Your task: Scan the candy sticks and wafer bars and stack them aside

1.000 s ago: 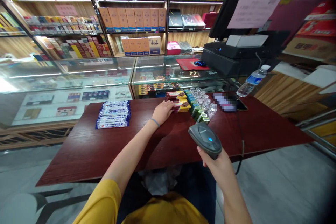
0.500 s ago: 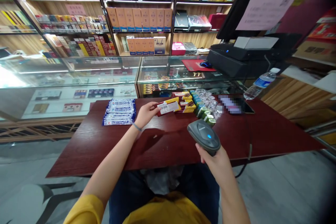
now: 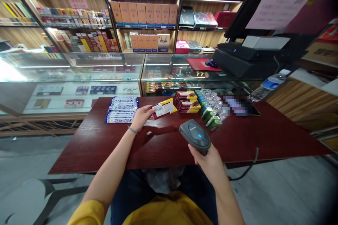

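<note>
My left hand (image 3: 143,116) pinches a red-and-yellow chocolate bar pack (image 3: 164,109) by its left end, with a white barcode label facing up. My right hand (image 3: 207,158) is wrapped round the grip of a grey barcode scanner (image 3: 195,136), which shows a blue light and has its head turned toward the pack. Scanner and pack are apart. Just beyond the pack stand stacks of similar chocolate packs (image 3: 188,106). Right of them are rows of small packages with clear round tops (image 3: 211,96) and green packets (image 3: 211,117). Blue-and-white wrapped bars (image 3: 122,109) lie left of my left hand.
The dark red wooden table (image 3: 163,153) meets a glass display case (image 3: 105,68). A water bottle (image 3: 270,85) and a partly blurred phone-like device (image 3: 239,105) are on the right. The scanner's cable (image 3: 246,173) hangs at the table's front edge. A stool (image 3: 29,200) stands lower left.
My left hand has drawn the chocolate pack leftward, away from the stacks. The scanner in my right hand has shifted left too. The whole view has moved slightly.
</note>
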The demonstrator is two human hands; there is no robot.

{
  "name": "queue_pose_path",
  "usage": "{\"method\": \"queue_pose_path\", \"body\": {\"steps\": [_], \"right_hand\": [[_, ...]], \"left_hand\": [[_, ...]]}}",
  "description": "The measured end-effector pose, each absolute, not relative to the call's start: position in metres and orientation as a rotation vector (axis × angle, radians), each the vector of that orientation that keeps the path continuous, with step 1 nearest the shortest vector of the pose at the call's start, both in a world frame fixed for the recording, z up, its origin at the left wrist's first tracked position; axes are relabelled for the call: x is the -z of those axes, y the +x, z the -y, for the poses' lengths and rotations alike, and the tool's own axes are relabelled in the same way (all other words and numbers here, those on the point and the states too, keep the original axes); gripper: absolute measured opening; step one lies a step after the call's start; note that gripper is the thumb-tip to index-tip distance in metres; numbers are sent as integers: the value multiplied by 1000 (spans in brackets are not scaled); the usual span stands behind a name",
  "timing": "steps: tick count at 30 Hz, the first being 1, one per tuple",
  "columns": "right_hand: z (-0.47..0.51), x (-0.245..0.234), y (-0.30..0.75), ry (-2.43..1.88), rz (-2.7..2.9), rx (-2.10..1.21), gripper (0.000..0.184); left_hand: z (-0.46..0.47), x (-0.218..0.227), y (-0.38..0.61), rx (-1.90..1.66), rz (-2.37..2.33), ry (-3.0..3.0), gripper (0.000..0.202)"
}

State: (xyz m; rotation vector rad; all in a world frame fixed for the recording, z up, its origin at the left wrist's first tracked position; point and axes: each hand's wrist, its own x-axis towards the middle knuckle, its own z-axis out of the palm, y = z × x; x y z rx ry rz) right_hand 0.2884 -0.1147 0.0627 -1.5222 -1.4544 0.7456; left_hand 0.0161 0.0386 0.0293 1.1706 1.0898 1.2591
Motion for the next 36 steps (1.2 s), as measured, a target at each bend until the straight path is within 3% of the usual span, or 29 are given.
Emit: {"method": "queue_pose_path", "body": {"steps": [9,15,21,26,32,36], "right_hand": [[115,-70,272,-1501,1434,-907,33],[115,-68,274,-1537,1499,-892,28],[116,-68,275,-1565,1450,-846,35],[117,-68,280,-1564,1421,-825,27],[115,-67,285,-1581,1399,-835,28],[113,-62,288,-1621,1371,-858,31]], "left_hand": [[-41,-24,16,-1246,-1078,1165,72],[-40,-25,16,-1263,-1116,1249,55],[-41,-22,15,-1229,-1055,1166,62],[-42,-19,13,-1234,-1036,1200,56],[-44,-33,-6,-1309,-1205,1539,32],[-34,-51,-43,-1252,-1252,1792,39]]}}
